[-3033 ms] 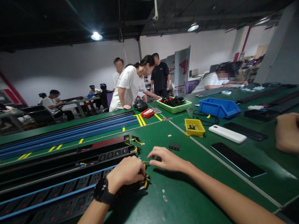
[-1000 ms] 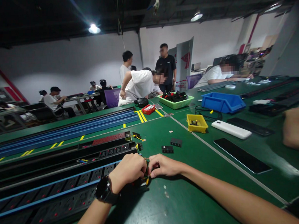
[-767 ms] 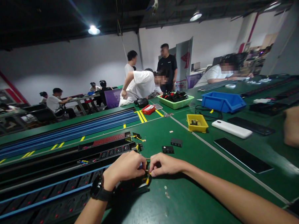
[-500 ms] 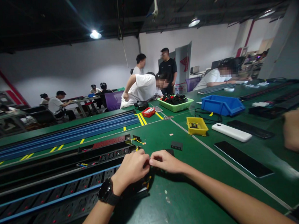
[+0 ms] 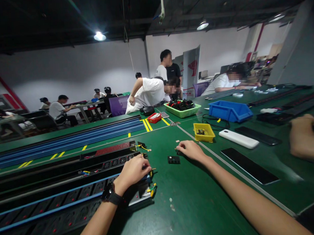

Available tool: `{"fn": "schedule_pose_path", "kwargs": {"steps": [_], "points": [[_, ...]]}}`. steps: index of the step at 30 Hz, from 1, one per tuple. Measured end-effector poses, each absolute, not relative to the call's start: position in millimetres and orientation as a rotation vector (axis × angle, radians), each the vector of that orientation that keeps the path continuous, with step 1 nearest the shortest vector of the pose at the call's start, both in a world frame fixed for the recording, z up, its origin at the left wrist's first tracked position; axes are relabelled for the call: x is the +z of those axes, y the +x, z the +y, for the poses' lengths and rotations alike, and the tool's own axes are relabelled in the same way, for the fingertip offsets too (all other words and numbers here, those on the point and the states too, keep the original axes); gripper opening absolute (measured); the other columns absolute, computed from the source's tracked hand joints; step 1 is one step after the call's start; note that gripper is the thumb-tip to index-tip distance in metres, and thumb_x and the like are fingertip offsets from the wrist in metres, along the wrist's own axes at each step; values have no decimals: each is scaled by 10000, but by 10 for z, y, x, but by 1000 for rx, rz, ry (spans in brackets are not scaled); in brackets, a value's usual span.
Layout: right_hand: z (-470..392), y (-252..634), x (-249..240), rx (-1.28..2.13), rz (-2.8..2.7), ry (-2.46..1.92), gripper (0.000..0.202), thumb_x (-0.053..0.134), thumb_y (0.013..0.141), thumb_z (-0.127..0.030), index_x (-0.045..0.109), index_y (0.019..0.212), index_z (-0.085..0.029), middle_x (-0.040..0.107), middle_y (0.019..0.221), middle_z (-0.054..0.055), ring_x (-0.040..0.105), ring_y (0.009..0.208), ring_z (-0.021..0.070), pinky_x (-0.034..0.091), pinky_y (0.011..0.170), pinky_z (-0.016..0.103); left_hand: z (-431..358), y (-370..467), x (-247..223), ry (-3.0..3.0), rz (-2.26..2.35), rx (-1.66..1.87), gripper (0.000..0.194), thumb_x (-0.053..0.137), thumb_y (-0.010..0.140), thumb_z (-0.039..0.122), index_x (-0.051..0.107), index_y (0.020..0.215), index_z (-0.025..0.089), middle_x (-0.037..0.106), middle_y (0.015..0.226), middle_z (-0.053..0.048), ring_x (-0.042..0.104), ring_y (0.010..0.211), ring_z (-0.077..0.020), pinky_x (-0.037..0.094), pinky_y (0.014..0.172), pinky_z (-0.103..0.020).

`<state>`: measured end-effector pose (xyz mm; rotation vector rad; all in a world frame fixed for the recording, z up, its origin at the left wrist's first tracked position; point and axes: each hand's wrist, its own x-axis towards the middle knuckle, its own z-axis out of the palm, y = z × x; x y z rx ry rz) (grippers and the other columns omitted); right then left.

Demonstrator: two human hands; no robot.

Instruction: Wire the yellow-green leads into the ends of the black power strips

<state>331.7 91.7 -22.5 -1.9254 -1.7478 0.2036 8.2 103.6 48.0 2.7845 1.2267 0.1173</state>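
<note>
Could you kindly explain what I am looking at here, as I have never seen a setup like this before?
There is no machine: these are a person's own bare hands, seen by a camera worn on the head, looking forward and down.

The left hand, with a black watch on its wrist, is over the ends of long socket strips. A thin, wire-like piece shows at its fingertips; whether it is gripped is unclear. The right hand has its fingertips at something small and dark, mostly hidden, near a small black block.

Also on the green table are a yellow tray, a blue bin and a white oblong device. The blurred hand at the right edge belongs to someone else.
</note>
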Motion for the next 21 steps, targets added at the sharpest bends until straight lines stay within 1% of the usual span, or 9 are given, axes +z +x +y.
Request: {"fn": "schedule_pose_path", "kwargs": {"steps": [3, 8, 12, 15, 21], "points": [[923, 3324, -257, 209, -1762, -1958, 257, 602, 954, -337, 788, 828, -212, 791, 865, 72, 710, 840, 227, 371, 657, 268, 1004, 99, 484, 2782, 1212, 99, 208, 627, 942, 417, 780, 949, 277, 688, 1026, -42, 676, 927, -212, 474, 762, -278], [913, 3319, -256, 217, -1784, -1981, 263, 595, 955, -350, 787, 843, -211, 789, 882, 77, 709, 843, 233, 342, 630, 276, 997, 97, 486, 2789, 1194, 86, 157, 644, 922, 349, 769, 947, 258, 676, 1048, -51, 666, 918, -213, 466, 745, -279], [920, 3337, -261, 251, -1788, -1987, 255, 605, 946, -336, 791, 824, -210, 785, 854, 74, 711, 822, 227, 349, 630, 272, 1048, 47, 497, 2787, 1153, 79, 166, 619, 934, 352, 752, 953, 256, 667, 1047, -49, 660, 934, -217, 456, 747, -280], [931, 3346, -266, 274, -1779, -1989, 251, 610, 943, -325, 789, 812, -206, 783, 839, 73, 713, 797, 217, 354, 628, 267, 1077, 6, 512, 2775, 1131, 73, 167, 616, 914, 349, 750, 921, 249, 664, 1015, -54, 654, 906, -218, 443, 727, -279], [928, 3330, -282, 284, -1758, -1986, 231, 615, 932, -302, 794, 825, -203, 784, 846, 79, 716, 822, 224, 365, 648, 269, 1134, -63, 550, 2711, 1048, 83, 118, 592, 845, 241, 704, 848, 206, 700, 889, -39, 634, 803, -188, 407, 691, -268]]}}
